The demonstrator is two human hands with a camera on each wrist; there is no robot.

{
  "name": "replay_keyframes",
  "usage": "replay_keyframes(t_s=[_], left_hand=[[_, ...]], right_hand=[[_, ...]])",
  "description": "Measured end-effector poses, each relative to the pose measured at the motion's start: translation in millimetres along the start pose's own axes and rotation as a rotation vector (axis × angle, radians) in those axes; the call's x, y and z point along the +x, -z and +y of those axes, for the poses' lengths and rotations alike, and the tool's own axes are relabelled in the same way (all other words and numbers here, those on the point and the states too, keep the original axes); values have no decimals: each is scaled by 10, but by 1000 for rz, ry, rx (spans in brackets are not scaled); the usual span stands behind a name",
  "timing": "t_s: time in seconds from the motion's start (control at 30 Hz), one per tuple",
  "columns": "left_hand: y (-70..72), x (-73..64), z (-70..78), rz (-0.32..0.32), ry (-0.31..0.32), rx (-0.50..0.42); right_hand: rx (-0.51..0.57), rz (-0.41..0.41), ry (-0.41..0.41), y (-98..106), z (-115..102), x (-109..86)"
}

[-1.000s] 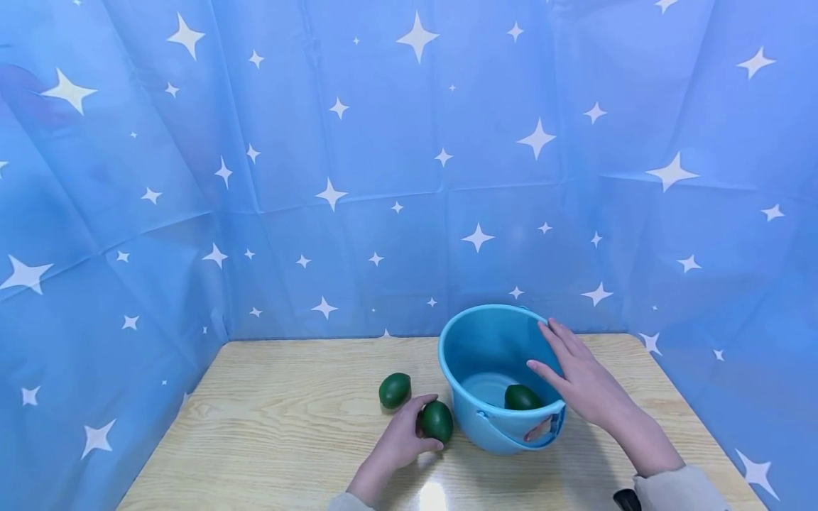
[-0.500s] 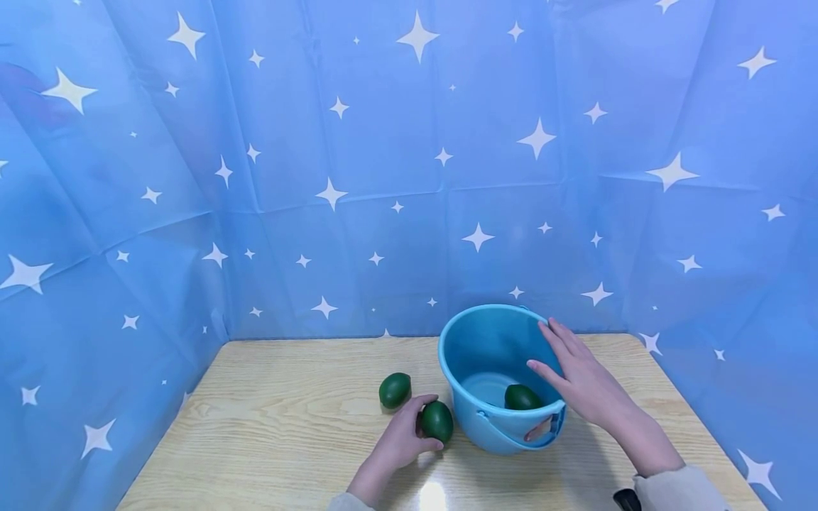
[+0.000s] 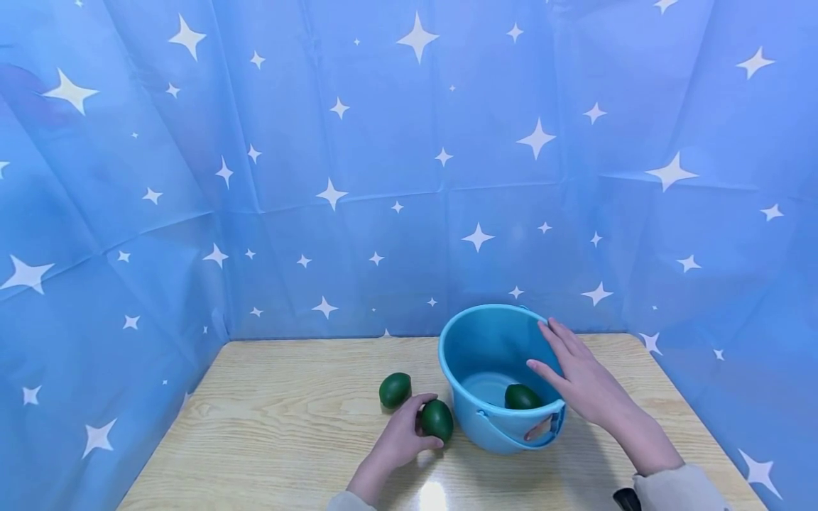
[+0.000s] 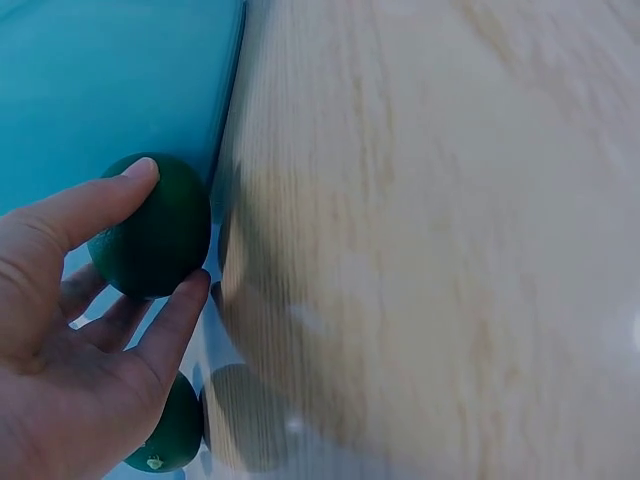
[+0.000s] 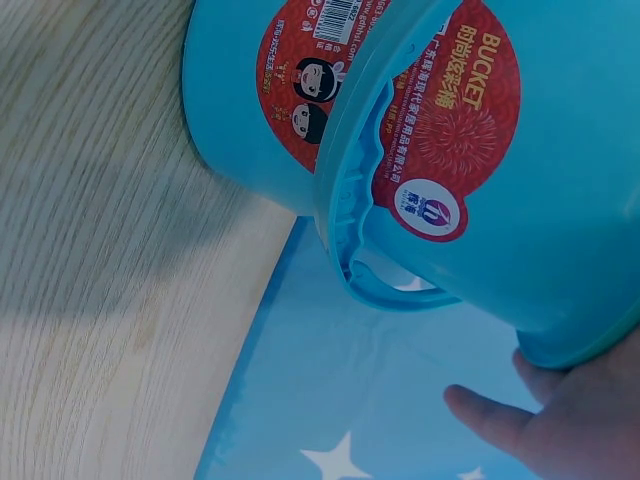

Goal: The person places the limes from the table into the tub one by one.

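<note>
A dark green lime [image 3: 437, 420] stands on the table just left of a light-blue bucket [image 3: 469, 408]. My left hand [image 3: 401, 434] holds this lime, thumb on one side and fingertips on the other; the left wrist view shows the thumb laid over the lime [image 4: 165, 235]. Behind that hand lies a second lime [image 3: 395, 390]. A third lime [image 3: 522, 397] is inside the bucket. My right hand [image 3: 594, 387] rests at the bucket's right rim, its fingers fairly straight and the thumb reaching over the opening. Part of this hand [image 5: 585, 425] is cut off in the right wrist view.
The wooden table [image 3: 268, 419] ends at a blue curtain [image 3: 358, 270] with white stars behind and at both sides. The bucket's carrying handle [image 3: 511, 440] hangs at its front. A red label [image 5: 460, 120] is on its outer wall. A black object [image 3: 627, 499] sits by the right sleeve.
</note>
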State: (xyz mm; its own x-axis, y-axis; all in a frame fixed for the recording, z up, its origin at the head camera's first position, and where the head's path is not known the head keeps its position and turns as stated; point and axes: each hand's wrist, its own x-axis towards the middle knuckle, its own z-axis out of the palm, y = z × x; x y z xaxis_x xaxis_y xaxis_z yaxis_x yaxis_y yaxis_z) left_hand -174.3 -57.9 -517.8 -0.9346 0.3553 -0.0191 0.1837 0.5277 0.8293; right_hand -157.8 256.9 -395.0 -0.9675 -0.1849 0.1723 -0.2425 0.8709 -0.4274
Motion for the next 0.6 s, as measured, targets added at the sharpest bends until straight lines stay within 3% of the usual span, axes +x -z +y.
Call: replay_keyframes(t_s=[0.6], left_hand=[[31,-17,3,8,11,-43]], right_hand=[[-3,-8,-3,1,-1,2]])
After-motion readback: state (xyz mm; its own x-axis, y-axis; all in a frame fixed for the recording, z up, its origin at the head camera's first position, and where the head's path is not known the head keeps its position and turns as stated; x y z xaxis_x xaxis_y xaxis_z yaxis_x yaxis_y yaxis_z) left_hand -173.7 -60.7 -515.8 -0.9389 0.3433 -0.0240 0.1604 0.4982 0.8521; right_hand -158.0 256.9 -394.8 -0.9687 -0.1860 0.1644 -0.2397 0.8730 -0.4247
